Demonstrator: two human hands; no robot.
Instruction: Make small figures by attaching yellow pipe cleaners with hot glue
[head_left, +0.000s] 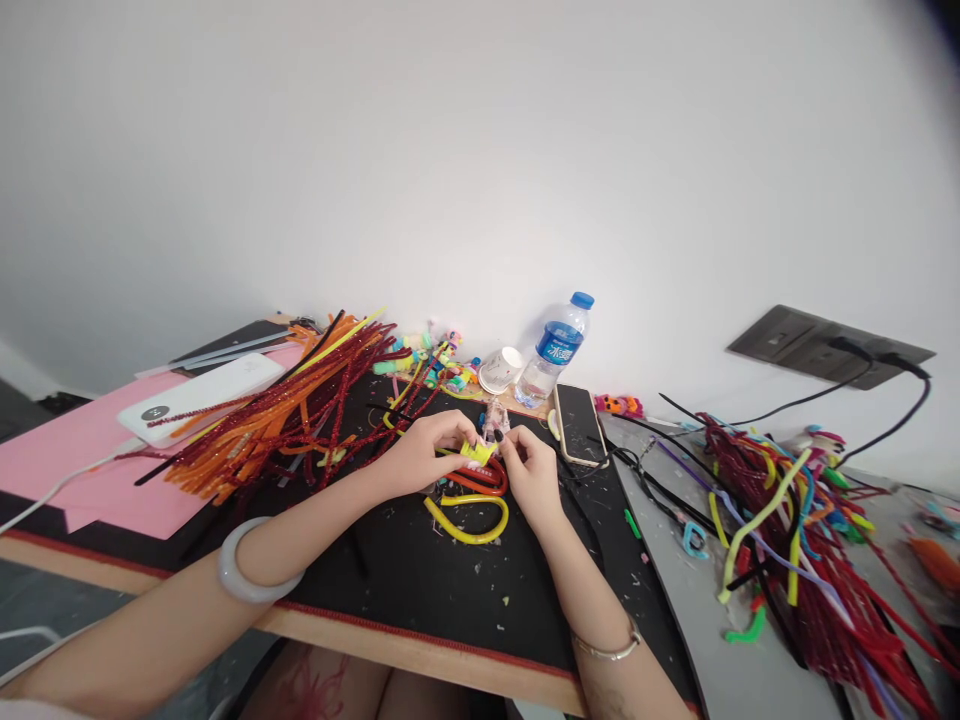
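My left hand (427, 452) pinches a small bright yellow piece (478, 453), which looks like coiled pipe cleaner, between thumb and fingers. At its other side, the thumb and index finger of my right hand (532, 472) are pressed together by the piece's end; what lies between them is too small to make out. Below the hands on the black mat (420, 585) lie a yellow loop (472, 537) and a red-orange loop (491, 485), perhaps tool handles. A small pinkish thing (496, 415) stands just behind the fingers.
Orange and dark red pipe cleaners (247, 430) lie at left, by a white power bank (210, 395) and pink paper (52, 450). Behind are a paper cup (501, 370), water bottle (555, 355) and phone (580, 425). More pipe cleaners (810, 560) cover the right, below wall sockets (795, 340).
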